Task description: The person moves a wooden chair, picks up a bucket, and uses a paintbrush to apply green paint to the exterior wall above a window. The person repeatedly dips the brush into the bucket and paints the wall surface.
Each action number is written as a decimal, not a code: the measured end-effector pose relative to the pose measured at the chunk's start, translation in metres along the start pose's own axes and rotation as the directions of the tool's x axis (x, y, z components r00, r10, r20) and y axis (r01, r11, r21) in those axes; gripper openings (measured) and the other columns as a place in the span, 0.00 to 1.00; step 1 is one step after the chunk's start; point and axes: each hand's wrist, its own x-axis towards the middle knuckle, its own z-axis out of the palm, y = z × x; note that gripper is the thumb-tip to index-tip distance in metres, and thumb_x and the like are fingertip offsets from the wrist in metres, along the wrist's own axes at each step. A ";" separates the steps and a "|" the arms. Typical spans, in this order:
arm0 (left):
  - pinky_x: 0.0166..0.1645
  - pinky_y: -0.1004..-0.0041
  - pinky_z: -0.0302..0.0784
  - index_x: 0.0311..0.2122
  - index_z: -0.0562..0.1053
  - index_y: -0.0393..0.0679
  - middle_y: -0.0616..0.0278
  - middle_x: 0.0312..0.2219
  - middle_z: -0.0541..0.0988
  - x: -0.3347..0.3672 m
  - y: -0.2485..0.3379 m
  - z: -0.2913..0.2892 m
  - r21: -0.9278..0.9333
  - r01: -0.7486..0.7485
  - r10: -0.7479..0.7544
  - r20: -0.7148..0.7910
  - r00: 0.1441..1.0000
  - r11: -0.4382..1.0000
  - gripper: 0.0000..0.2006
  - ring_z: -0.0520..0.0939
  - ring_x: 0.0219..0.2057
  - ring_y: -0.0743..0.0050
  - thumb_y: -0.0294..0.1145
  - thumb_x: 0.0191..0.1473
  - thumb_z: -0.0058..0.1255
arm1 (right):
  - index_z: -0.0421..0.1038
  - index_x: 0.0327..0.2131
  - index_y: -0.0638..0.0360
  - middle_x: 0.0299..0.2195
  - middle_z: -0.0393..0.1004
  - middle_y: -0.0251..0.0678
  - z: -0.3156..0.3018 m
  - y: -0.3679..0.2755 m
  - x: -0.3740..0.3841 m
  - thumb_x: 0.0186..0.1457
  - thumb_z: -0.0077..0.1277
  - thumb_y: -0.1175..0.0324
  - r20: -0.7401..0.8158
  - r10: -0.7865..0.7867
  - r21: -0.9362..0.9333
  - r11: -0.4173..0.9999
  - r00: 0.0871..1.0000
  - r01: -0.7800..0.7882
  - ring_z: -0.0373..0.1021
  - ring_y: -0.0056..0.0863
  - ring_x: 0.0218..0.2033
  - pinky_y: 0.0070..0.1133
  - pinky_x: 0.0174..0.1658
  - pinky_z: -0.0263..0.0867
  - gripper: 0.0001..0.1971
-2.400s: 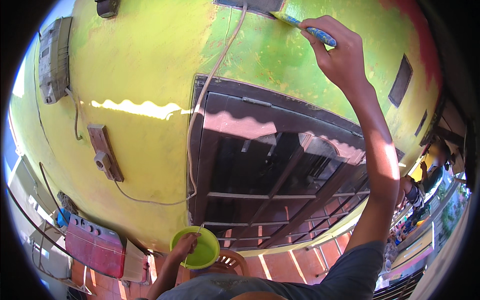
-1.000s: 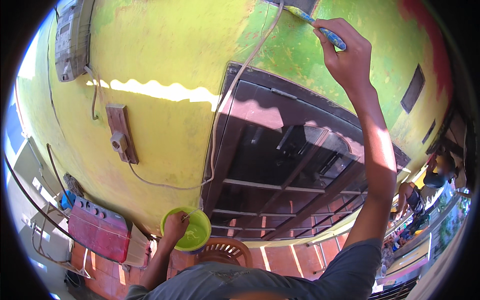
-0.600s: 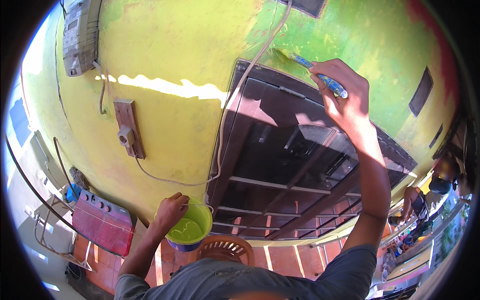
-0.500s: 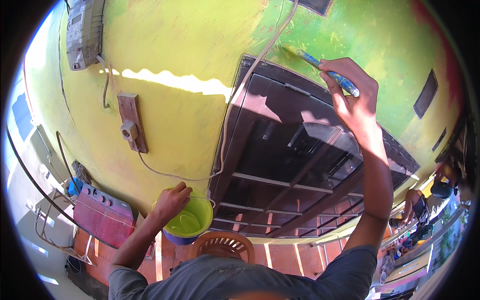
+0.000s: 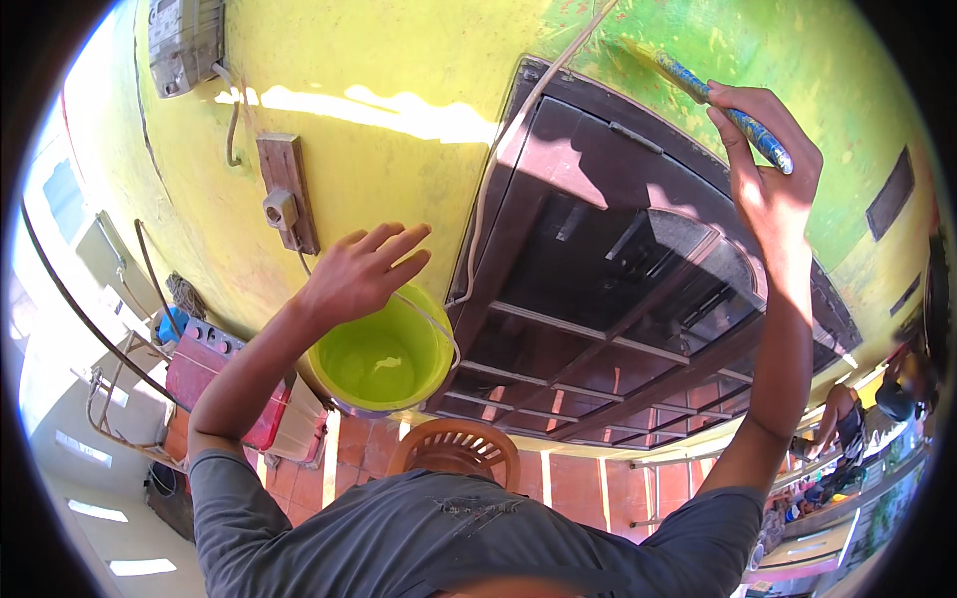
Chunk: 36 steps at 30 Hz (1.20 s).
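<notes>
Two hands work: right hand (image 5: pixel 773 189) grips a paintbrush (image 5: pixel 720 107), left hand (image 5: pixel 354 274) spread wide above green bucket (image 5: pixel 384 361).

Single head-worn fisheye view, facing the yellow-green wall (image 5: pixel 399 60) close ahead, dark door (image 5: pixel 618 289) toward 3 o'clock, forearms entering from 6 o'clock

Left hand (image 5: pixel 361 271) is raised mid-height, fingers spread and loosely extended; right hand (image 5: pixel 768 174) reaches high overhead, arm nearly straight, fingers closed in a grip
</notes>
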 end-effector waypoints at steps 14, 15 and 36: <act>0.50 0.57 0.77 0.62 0.68 0.52 0.56 0.69 0.60 0.122 -0.014 -0.039 0.098 -0.320 0.273 0.331 0.904 0.942 0.37 0.78 0.55 0.52 0.31 0.43 0.65 | 0.79 0.38 0.63 0.33 0.81 0.42 -0.016 -0.006 0.003 0.53 0.60 0.83 0.004 0.041 0.018 0.999 0.999 -0.042 0.79 0.31 0.34 0.22 0.38 0.72 0.09; 0.49 0.57 0.78 0.62 0.68 0.52 0.55 0.69 0.61 0.127 -0.016 -0.037 0.107 -0.325 0.279 0.313 0.908 0.940 0.37 0.79 0.55 0.51 0.32 0.42 0.65 | 0.79 0.38 0.63 0.33 0.81 0.42 -0.017 -0.005 0.003 0.53 0.60 0.83 0.002 0.035 0.027 0.999 0.999 -0.035 0.79 0.31 0.34 0.22 0.38 0.72 0.08; 0.44 0.56 0.80 0.61 0.72 0.51 0.52 0.57 0.70 0.180 -0.060 -0.040 0.078 -0.329 0.261 0.452 0.853 0.941 0.31 0.79 0.46 0.51 0.25 0.46 0.55 | 0.79 0.39 0.65 0.37 0.82 0.42 -0.007 -0.010 0.016 0.54 0.60 0.83 0.061 0.079 0.072 0.994 0.995 -0.084 0.80 0.33 0.41 0.25 0.46 0.74 0.08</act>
